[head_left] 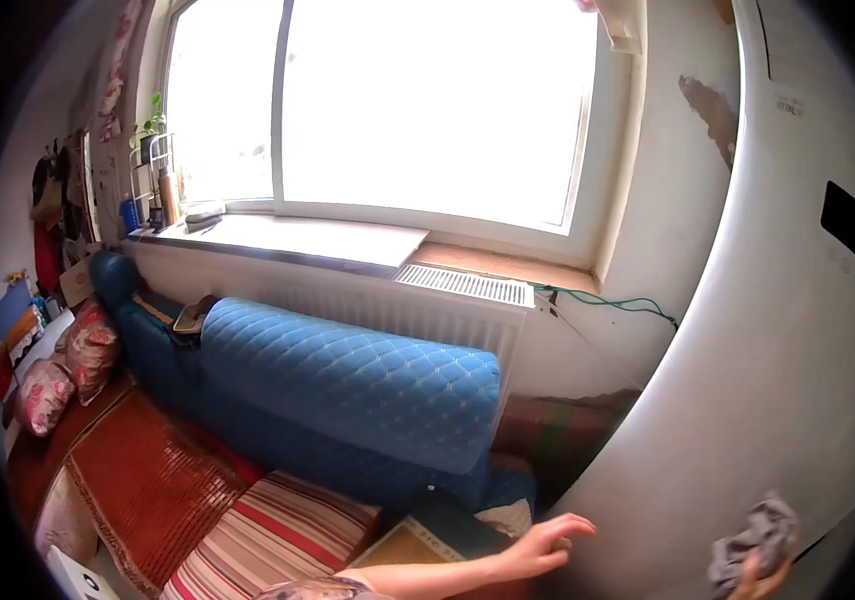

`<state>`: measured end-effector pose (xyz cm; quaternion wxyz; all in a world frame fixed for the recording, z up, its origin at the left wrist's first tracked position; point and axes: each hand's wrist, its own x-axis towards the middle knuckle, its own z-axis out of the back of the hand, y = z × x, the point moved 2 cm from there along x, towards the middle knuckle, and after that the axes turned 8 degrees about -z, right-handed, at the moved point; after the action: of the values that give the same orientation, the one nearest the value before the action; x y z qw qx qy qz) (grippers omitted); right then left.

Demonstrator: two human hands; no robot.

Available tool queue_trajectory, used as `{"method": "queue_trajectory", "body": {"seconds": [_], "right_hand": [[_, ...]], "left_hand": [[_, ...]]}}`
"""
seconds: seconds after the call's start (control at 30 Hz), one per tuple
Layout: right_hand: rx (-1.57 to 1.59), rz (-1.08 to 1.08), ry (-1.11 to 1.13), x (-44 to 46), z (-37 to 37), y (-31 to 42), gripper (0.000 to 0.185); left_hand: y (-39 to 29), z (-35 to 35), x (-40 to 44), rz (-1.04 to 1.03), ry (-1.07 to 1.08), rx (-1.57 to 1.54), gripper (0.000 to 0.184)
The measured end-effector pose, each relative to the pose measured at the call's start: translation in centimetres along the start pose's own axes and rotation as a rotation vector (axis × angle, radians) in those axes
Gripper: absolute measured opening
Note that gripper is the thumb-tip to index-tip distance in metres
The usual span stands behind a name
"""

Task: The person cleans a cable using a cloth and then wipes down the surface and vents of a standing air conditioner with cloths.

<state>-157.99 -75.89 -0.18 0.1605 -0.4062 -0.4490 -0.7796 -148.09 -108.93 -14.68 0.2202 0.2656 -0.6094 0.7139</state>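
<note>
My right hand (pixel 763 582) presses a crumpled grey cloth (pixel 770 530) against the lower part of a tall white appliance (pixel 648 490) that looks like a refrigerator. Only some fingers of that hand show at the bottom edge. Stretched out from the bottom middle, my left hand (pixel 546 545) holds nothing. Its fingers are loosely bent and apart, close to the appliance's left side; whether they touch it I cannot tell.
A blue quilted sofa back (pixel 348 380) runs below the window, before a white radiator (pixel 463 285). A striped cushion (pixel 278 530) and a reddish-brown seat mat (pixel 148 480) lie at left. A green cord (pixel 618 300) hangs beside the radiator. A potted plant (pixel 153 125) stands on the sill.
</note>
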Motion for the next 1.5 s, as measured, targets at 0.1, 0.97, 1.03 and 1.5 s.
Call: {"method": "queue_trajectory", "body": {"seconds": [0.1, 0.97, 1.03, 1.5], "right_hand": [[-0.010, 0.130, -0.437, 4.1, 2.9, -0.9, 0.059], [-0.759, 0.319, -0.492, 6.5, -7.2, -0.2, 0.053], [-0.739, 0.383, -0.450, 6.5, -9.4, 2.1, 0.062], [-0.614, 0.814, -0.024, 3.8, -21.4, 10.8, 0.032]], "left_hand": [[4.0, 2.9, -2.4, 0.020, -0.096, 0.241, 0.041], [15.3, 6.3, -13.5, 0.358, -0.436, 0.536, 0.011], [17.0, 7.1, -14.4, 0.477, -0.310, 0.453, 0.017], [13.6, 6.5, -13.7, 0.381, -0.262, 0.440, 0.018]]}}
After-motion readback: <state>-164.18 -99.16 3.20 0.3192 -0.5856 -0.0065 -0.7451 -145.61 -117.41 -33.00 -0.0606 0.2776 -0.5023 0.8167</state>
